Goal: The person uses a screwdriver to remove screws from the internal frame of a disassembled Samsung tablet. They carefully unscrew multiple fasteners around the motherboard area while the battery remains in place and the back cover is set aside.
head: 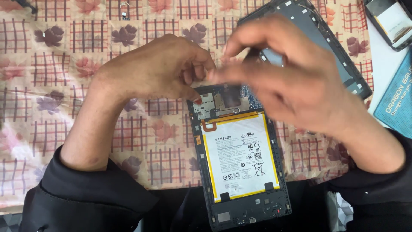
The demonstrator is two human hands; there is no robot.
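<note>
I had the opened tablet (240,159) lying back-side up on the surface (64,86), which was covered with a checked, flowered cloth, and its lower end reached down to my dark sleeves at the near edge. Its white battery (240,157) with the yellow rim filled the middle of the frame, label up and fully in sight. Above the battery sat the circuit board (223,103) with its metal shields, and that was where both of my hands met.

My left hand (159,68) came in from the left, fingers curled together, the thumb tip pressed down at the board's upper left corner. My right hand (292,73) hung over the tablet's top end and was blurred; its fingers were drawn together toward the left hand's fingertips, but I could not tell whether they pinched anything. Between them, the two hands hid the top edge of the board.

Just behind my right hand lay the removed dark back cover (326,38), tilted, partly blocked by my fingers. Off to the right, a blue mat (397,103) rested on a white patch, and another opened device (392,21) sat in the far corner. A small metal part (124,10) lay alone on the cloth, well apart from everything.
</note>
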